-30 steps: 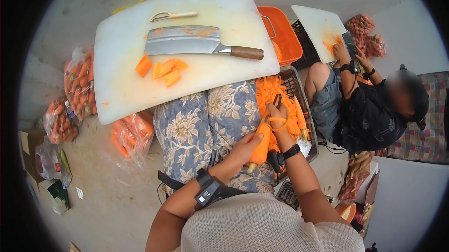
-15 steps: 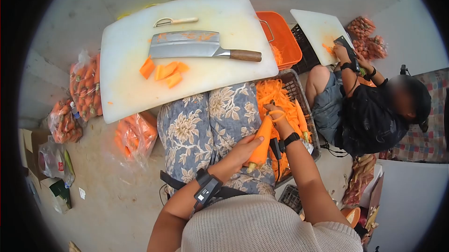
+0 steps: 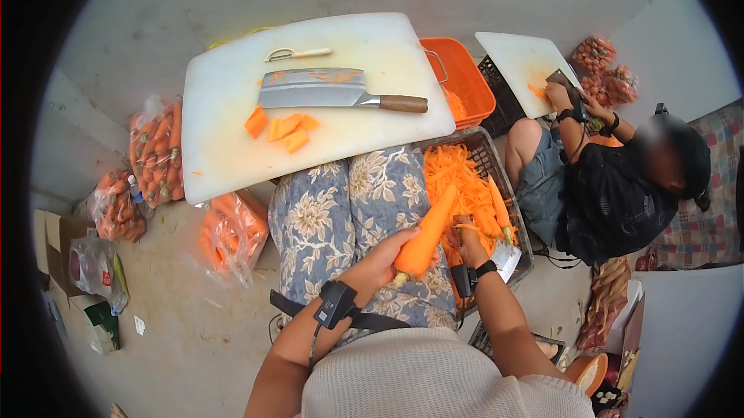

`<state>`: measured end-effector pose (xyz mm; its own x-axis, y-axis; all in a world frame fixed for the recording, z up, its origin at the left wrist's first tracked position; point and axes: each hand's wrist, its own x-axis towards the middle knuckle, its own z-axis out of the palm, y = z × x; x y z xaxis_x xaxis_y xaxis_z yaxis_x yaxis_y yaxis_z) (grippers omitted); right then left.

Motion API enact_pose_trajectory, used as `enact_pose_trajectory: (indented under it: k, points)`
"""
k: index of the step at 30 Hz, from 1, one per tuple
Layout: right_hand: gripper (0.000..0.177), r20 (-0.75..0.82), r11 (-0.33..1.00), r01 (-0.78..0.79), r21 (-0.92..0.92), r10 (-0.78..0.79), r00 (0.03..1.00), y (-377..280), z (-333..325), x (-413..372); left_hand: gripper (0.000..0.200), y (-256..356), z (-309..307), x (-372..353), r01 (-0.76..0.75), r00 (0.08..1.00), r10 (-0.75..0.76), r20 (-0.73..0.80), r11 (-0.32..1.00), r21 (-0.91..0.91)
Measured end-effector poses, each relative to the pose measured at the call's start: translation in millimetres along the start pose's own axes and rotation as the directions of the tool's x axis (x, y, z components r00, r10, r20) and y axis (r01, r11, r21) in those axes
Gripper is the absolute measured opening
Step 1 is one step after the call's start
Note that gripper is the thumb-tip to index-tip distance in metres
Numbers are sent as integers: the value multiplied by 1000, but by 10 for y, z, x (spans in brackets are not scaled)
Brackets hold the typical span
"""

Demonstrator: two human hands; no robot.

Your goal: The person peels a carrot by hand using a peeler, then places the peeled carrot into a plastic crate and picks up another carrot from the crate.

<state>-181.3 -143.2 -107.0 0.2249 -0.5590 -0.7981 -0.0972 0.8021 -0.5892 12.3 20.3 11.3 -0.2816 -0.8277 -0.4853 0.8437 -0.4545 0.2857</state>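
Carrot (image 3: pixel 425 230) position: held over the lap, thick end in the left hand (image 3: pixel 378 264), tip pointing up and away above the crate (image 3: pixel 518 209) of orange peelings.

Left grip: closed around the thick end of the carrot, thumb on top.

Right grip: the right hand (image 3: pixel 468 244) is curled narrow, just beside the lower half of the carrot. What it holds is hidden in this view and cannot be told.

Change over the last second: the right hand was at the far tip of the carrot, with a dark tool and a loop of peel showing there. It has since drawn back towards the body and now sits near the thick end. The carrot has tilted up, and its whole length is now uncovered.

Judgement: one peeling stroke has run off the tip, and the right hand has returned to the start of the stroke.

Unchanged: cleaver (image 3: pixel 333 89) and carrot chunks (image 3: pixel 284 128) lie untouched on the cutting board (image 3: pixel 225 146). Another person (image 3: pixel 612 193) works at a separate board, well apart.
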Motion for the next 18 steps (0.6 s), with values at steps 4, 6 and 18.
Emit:
enact_pose_trajectory:
  k: [4,6,18]
  points:
    - [21,-200,942,299,150,-267,943,-42,437,-648,43,-29,8,56,8,1000,-8,22,1000,-7]
    - [24,-194,777,629,2,-617,763,-88,611,-874,43,-54,28,78,0,1000,0,-26,1000,-9]
    - [38,156,274,730,-626,-873,462,-166,1163,-1100,38,-59,137,113,-159,967,184,-179,977,145]
